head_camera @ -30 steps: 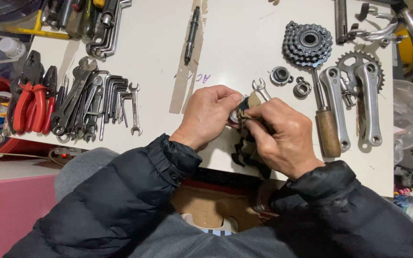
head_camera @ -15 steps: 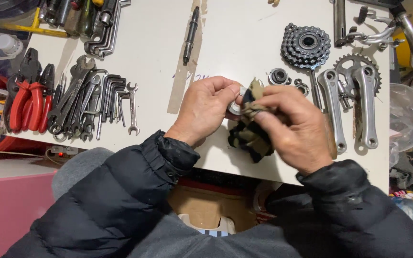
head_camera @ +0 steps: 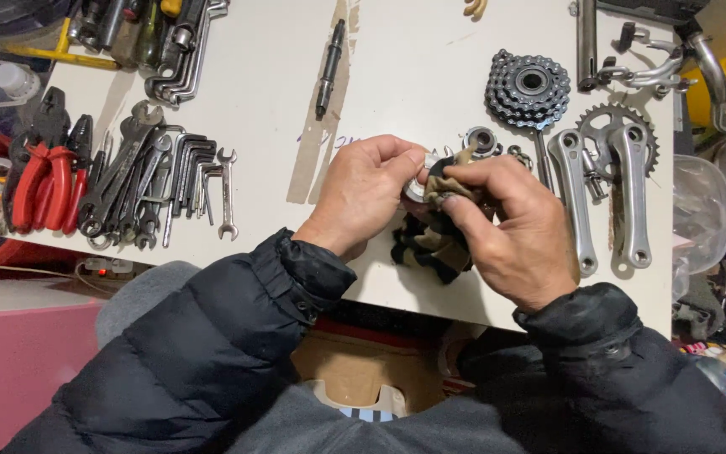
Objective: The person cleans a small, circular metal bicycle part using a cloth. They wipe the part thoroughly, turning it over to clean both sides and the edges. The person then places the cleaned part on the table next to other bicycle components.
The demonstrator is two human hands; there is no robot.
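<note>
My left hand [head_camera: 363, 192] pinches a small round metal part [head_camera: 416, 190] above the white table [head_camera: 413, 76]. Pressed against that part is a black and tan striped rag [head_camera: 433, 244], gripped by my right hand [head_camera: 510, 227]. The rag hangs down below both hands and most of the metal part is hidden by my fingers. Just beyond my hands lie small bearing cups [head_camera: 482, 139] and a small wrench mostly covered by the rag.
A sprocket cluster [head_camera: 528, 89], two silver crank arms [head_camera: 602, 189] with a chainring, and an axle [head_camera: 327, 70] lie on the table. Wrenches and hex keys [head_camera: 161, 181] and red pliers [head_camera: 44, 172] fill the left side. A clear plastic container [head_camera: 699, 210] sits at the right edge.
My right hand has shifted the rag over the metal part, turning slightly. The view has drifted, and the wooden-handled tool is now hidden behind my right hand.
</note>
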